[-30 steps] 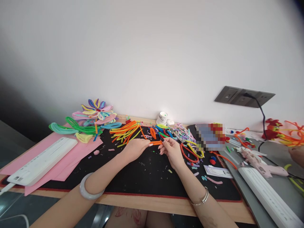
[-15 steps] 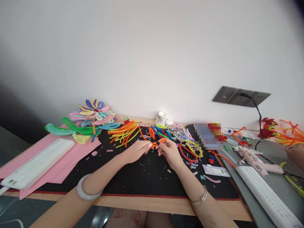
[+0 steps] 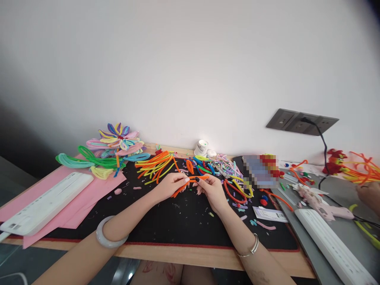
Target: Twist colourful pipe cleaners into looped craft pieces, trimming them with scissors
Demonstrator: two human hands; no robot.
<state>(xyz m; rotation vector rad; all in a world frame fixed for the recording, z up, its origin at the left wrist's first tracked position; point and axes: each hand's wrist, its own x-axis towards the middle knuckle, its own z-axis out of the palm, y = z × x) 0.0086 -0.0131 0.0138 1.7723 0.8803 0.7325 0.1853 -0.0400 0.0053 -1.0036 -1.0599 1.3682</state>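
Note:
Over the black mat (image 3: 190,225), my left hand (image 3: 170,187) pinches an orange pipe cleaner (image 3: 194,177) between thumb and fingers. My right hand (image 3: 212,192) grips the same pipe cleaner a little to the right, with thumb and forefinger pressed together. The strands between the hands look doubled, and orange ends poke out below my left fingers. Behind my left hand lies a spread bundle of orange and yellow pipe cleaners (image 3: 157,164). A small orange loop (image 3: 189,166) rests just beyond the hands.
Pipe-cleaner flowers (image 3: 118,138) and green loops (image 3: 97,160) lie at the left. A white power strip (image 3: 49,202) sits on pink sheets (image 3: 97,206). A white cup (image 3: 202,148) stands by the wall. A pink glue gun (image 3: 329,208) and another person's hand (image 3: 368,196) are at right.
Orange ends now show below my left fingers, where none showed before. The strands between my hands lie more level. Both hands have stayed in nearly the same place.

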